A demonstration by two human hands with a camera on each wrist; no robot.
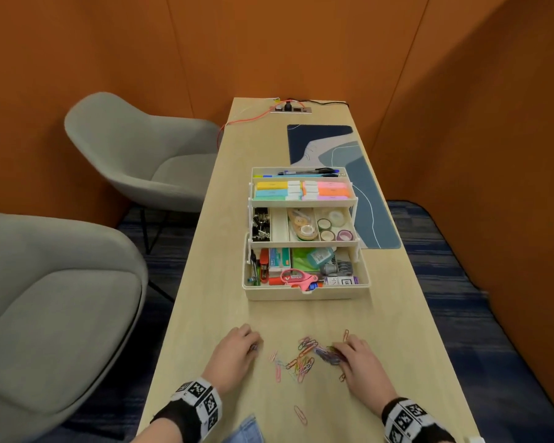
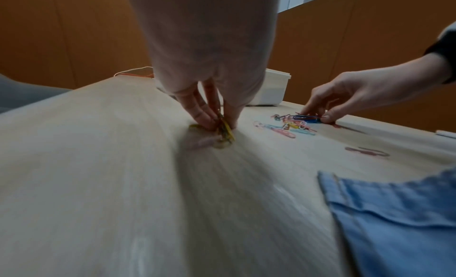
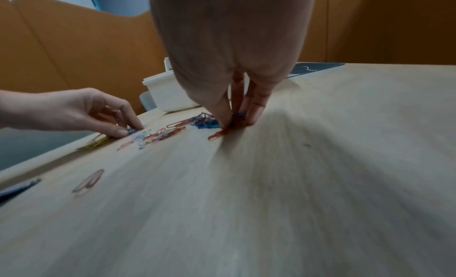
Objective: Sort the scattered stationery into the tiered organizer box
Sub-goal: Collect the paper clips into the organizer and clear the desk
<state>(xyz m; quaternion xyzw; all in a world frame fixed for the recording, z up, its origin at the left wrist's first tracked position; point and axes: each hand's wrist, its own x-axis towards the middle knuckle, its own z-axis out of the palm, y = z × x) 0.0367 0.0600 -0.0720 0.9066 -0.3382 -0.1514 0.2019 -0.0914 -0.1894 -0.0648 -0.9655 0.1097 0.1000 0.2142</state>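
Coloured paper clips (image 1: 301, 362) lie scattered on the wooden table near its front edge, between my hands. My left hand (image 1: 255, 346) pinches a few yellow and green clips (image 2: 225, 130) against the tabletop. My right hand (image 1: 341, 354) pinches a bunch of blue and purple clips (image 1: 328, 354) at the right side of the pile, seen close in the right wrist view (image 3: 237, 121). One pink clip (image 1: 300, 414) lies alone nearer to me. The cream tiered organizer box (image 1: 304, 292) stands open behind the clips, its trays filled with stationery.
A blue desk mat (image 1: 375, 193) lies behind and right of the box. A power socket with cables (image 1: 290, 107) sits at the far end. Two grey chairs (image 1: 141, 148) stand left of the table. Blue denim fabric (image 1: 247, 430) overlaps the front edge.
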